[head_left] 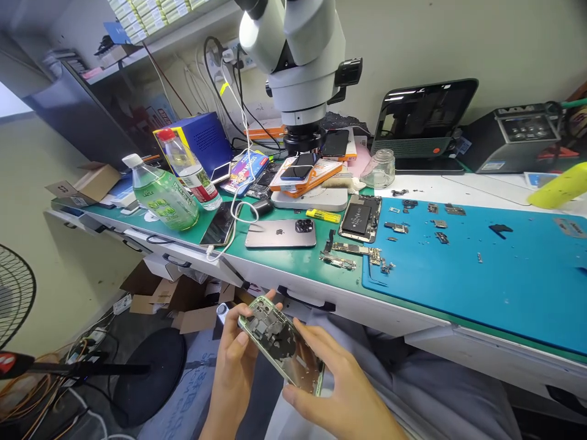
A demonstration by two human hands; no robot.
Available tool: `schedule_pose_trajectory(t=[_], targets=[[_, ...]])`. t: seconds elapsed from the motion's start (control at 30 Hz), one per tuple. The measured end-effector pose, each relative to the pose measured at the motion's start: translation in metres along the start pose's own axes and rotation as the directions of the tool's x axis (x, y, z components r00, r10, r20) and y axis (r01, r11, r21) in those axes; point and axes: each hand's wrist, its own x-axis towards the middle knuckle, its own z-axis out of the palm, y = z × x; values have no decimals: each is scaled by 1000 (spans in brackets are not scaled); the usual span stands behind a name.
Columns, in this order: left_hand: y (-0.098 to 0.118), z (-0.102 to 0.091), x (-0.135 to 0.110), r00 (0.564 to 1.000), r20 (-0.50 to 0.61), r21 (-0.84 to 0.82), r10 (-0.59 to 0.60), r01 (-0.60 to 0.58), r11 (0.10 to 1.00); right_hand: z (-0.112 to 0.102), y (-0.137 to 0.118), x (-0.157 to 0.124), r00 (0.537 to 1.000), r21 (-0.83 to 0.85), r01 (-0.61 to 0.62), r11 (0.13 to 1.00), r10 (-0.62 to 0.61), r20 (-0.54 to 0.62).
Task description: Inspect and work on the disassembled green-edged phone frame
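Above my lap, in front of the bench edge, I hold an opened phone housing (287, 342) with a pale green rim, its inner side facing up and tilted. My left hand (238, 348) grips its upper left end, thumb along the near edge. My right hand (337, 379) clasps the lower right end, thumb below and fingers along the far edge. Dark brackets and a shiny bare area show inside the housing. A small blue and white object (222, 311) appears beside my left fingers; whether it touches them I cannot tell.
A microscope (300, 73) stands over the bench. On the blue mat (458, 275) lie several small phone parts. Left of it are an opened phone (361, 219), a circuit board (358, 249), a yellow lighter (323, 215), an iPhone (280, 233) and two bottles.
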Motion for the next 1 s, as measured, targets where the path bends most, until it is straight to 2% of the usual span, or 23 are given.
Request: schedule_pose_trajectory(t=[0.47,0.8,1.0], targets=[[-3,-3,1,1000,26,-4,5,-5,1000,2,7,3,1000,-28,10,1000,-10,-4],[-4,1,-1,999,-43,23,1,0,1000,3,-6,-3,1000,2,0,1000,0,-26],[-3,6,-2,999,-48,44,-5,8,999,3,-2,0,1000,7,23,1000,-23,-13]])
